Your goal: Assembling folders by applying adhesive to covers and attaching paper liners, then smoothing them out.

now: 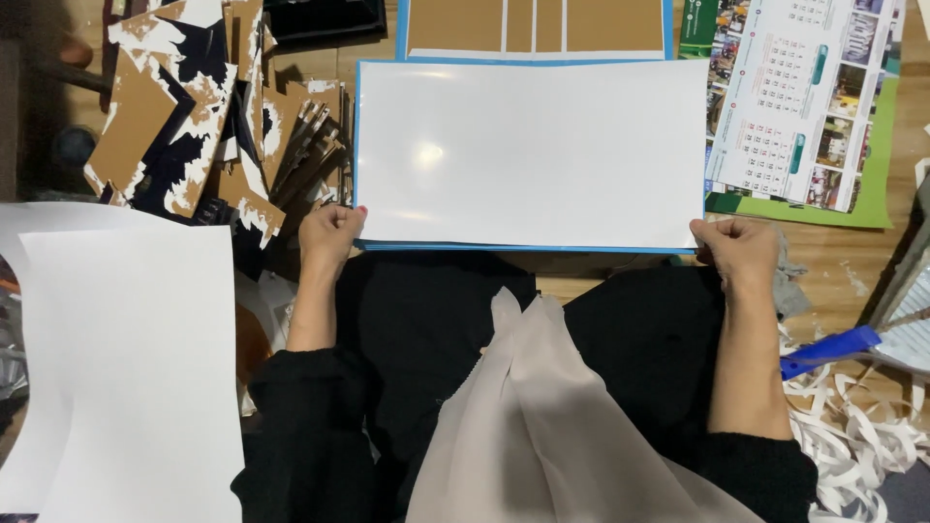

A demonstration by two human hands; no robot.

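Partly, our view is blocked: a pale cloth (542, 426) hangs down the middle and covers our lap, and black sleeves (310, 436) hide both forearms near the bottom edge. The white sheet's (528, 150) near corners vanish inside our fists, so we cannot see how much of it the fingers cover. Under it sits what seems to be a stack of blue-edged boards (533, 29), though only thin blue rims show, and the far one is cut off by the top of the frame.

Beneath everything lies a wooden worktop (843, 257), dim at the upper left, where a pile of brown, black and white card scraps (199, 116) is hard to sort out. A calendar (804, 97) on green paper lies at the upper right, running out of frame. Curled white paper strips (862, 436) and a blue tool (828, 351) lie at the lower right. A large white paper (126, 368) spreads at the left, cut off by the bottom edge.

Our left hand (329, 232) is closed on the sheet's near left corner, and our right hand (736, 247) is closed on its near right corner. The sheet lies flat just ahead of us, its long axis running left to right, its long edges square to our view.
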